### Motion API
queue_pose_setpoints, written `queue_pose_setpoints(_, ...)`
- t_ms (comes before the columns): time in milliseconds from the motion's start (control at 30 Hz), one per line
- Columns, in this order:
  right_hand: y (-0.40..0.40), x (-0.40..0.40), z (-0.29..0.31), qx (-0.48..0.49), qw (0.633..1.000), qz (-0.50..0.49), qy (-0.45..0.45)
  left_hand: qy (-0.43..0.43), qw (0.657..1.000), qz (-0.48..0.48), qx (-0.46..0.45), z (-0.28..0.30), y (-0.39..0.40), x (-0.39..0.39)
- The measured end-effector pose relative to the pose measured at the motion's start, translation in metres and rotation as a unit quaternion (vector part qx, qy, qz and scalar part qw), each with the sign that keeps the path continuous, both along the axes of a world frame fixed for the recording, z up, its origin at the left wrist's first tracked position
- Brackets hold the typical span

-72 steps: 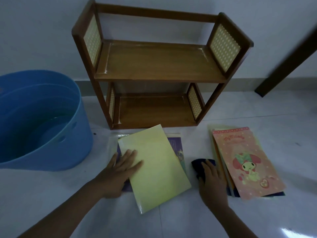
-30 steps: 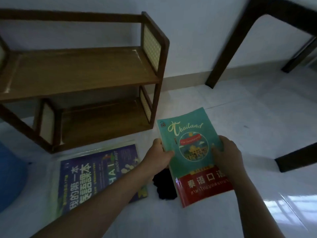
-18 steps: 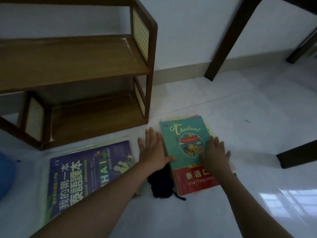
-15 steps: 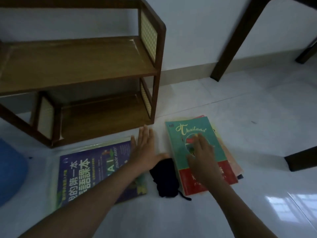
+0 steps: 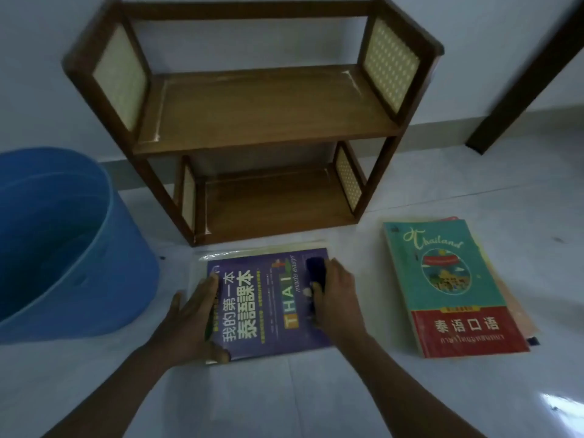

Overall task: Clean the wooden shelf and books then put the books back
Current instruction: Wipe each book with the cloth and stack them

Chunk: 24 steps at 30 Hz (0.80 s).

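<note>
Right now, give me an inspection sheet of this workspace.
Surface: pale glossy floor.
Job's things: wooden shelf, both tiers bare; purple book lying flat; teal Thailand book topping a stack at the right.
Clutter: blue tub at the left.
Hands: left hand steadies the purple book; right hand presses a dark cloth onto it.
Cables: nothing seen.
Surroundings: white wall, dark furniture leg.

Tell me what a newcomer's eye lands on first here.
The purple Thai textbook on the floor at centre, the left hand steadying it while the right hand presses a dark cloth on its cover. Behind stands the bare wooden shelf; a blue tub sits left.
</note>
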State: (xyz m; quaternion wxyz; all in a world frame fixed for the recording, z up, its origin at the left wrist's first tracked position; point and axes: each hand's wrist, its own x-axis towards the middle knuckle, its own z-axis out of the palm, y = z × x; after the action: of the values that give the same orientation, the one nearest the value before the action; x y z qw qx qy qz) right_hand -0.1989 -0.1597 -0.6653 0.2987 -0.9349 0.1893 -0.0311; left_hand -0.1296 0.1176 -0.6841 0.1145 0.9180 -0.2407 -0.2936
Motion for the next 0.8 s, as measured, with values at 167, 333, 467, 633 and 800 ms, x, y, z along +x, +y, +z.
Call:
queue_pose_setpoints(167,0.102,-0.028,-0.015,-0.072,0.904,0.410,-0.097,-0.039,0.999,-0.003,-0.038,-0.004,0.005,-0.002)
queue_pose_setpoints(333,0.051,0.066,-0.021,-0.135,0.974,0.183,0.016,-0.034,0.999,0.005,-0.031,-0.005,0.006,-0.001)
queue_pose_setpoints(467,0.121,0.046,-0.021,-0.116,0.956,0.268,0.030,-0.051,0.998,-0.004,-0.029,-0.008,0.008,0.000)
queue_pose_setpoints(633,0.050,0.013,-0.023,-0.090,0.965,0.245,-0.031,-0.068,0.998,0.000,-0.002,-0.007,0.005,-0.001)
queue_pose_setpoints(800,0.034,-0.056,-0.014,-0.111,0.967,0.224,-0.037,-0.066,0.997,-0.020,0.035,-0.003,-0.002,-0.001)
